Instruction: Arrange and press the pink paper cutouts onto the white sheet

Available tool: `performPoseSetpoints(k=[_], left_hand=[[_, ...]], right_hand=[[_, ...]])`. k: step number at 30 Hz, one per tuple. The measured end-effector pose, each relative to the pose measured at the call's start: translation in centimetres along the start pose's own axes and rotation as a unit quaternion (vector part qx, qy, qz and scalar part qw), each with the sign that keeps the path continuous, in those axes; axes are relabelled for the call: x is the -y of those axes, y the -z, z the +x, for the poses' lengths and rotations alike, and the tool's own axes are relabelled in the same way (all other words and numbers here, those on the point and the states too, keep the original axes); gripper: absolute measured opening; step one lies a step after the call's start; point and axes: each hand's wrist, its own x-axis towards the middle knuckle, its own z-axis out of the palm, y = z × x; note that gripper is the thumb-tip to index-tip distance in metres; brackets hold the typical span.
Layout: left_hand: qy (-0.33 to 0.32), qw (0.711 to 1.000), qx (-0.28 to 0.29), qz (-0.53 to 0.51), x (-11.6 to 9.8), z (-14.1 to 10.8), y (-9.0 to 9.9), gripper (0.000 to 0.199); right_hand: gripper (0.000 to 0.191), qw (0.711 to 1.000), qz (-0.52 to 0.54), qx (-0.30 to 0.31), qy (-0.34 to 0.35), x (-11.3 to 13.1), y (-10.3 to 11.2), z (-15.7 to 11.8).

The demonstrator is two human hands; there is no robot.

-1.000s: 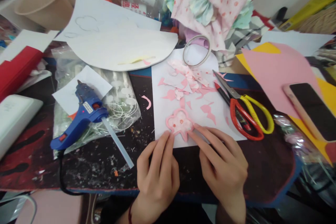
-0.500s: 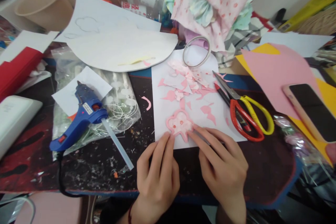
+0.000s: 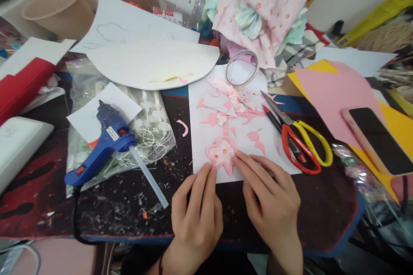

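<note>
A pink cut-out shape (image 3: 222, 152) with a paler patterned centre lies flat on a white sheet (image 3: 206, 172). The fingertips of my left hand (image 3: 198, 215) touch its lower left edge. On its right edge rest the fingertips of my right hand (image 3: 272, 197). Both hands lie palm down with fingers stretched out, and neither grips anything. Pink paper scraps (image 3: 237, 101) are scattered above the shape. Scissors with red and yellow handles (image 3: 290, 131) lie to the right.
A blue glue gun (image 3: 111, 142) lies on a plastic bag (image 3: 158, 137) at the left. A tape ring (image 3: 227, 71) stands behind the scraps. A phone (image 3: 379, 139) rests on coloured paper (image 3: 335, 90) at the right. A rounded white board (image 3: 151, 62) is at the back.
The whole view has shifted slightly. Both hands keep nearly the same pose, with fingertips still at the edges of the pink shape.
</note>
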Motion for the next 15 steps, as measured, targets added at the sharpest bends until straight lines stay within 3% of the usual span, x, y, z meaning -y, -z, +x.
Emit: performPoseSetpoints(k=[15], left_hand=[[0.017, 0.999, -0.037, 0.012, -0.08, 0.07, -0.35, 0.038]], right_hand=[[0.044, 0.999, 0.037, 0.008, -0.016, -0.17, 0.22, -0.08]])
